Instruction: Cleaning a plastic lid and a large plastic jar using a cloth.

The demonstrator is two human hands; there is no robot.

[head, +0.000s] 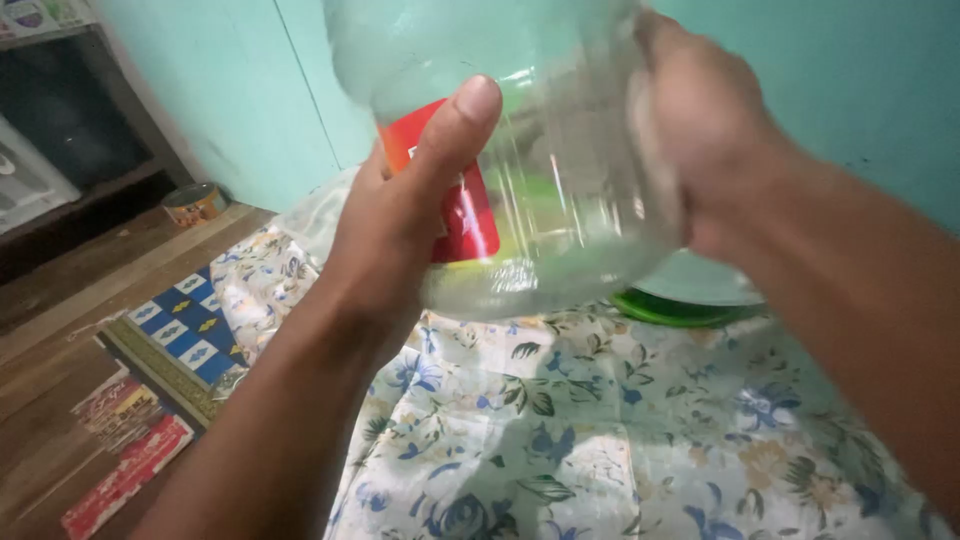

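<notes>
**Clear Plastic Jar Held in Both Hands Above a Floral-Covered Surface**

The jar is a large, clear plastic vessel with smooth, glossy walls and a rounded lower edge. A red label wraps part of its side. The jar sits at the 12 o'clock position of the view, raised clear of the surface below and tilted. Its upper portion runs out of the frame.

The left hand grips the jar from the 9 o'clock side. The fingers are curled around the wall, and the thumb lies flat across the label, pointing toward 1 o'clock. The right hand is at the 2 o'clock side, closed against the jar wall. It is blurred, so the finger positions cannot be resolved.

Below the jar, a soft cloth with a blue and green floral print on a pale ground covers the surface from 4 to 7 o'clock. The cloth shows light wrinkles. A round, pale green lid-shaped item with a darker green rim lies on the cloth at 3 o'clock, just under the jar's lower edge.

The cloth's left edge drops toward a wooden floor at 8 o'clock. On the floor lie a patterned mat with blue diamond tiles and flat red packets. A small round tin stands at 10 o'clock, near the pale green wall.
</notes>
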